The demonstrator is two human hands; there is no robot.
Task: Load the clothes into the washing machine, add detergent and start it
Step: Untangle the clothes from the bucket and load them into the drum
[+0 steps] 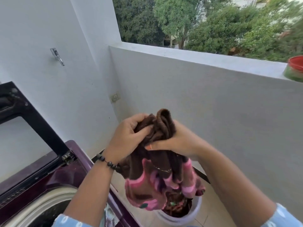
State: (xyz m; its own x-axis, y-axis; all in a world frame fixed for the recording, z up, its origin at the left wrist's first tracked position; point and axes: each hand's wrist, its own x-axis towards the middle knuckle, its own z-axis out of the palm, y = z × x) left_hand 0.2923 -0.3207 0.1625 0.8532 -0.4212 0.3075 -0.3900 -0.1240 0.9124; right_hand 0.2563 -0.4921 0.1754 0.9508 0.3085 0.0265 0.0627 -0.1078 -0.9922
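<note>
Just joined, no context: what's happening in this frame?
A person holds a bunched brown and pink garment in both hands, left hand and right hand each with a grip on its top. It hangs above a white bucket of more clothes. The washing machine beside it stands with its lid up.

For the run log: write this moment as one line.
step: loading | left hand and right hand: grip brown-pink cloth above white bucket | washer lid: open | detergent: not seen
</note>
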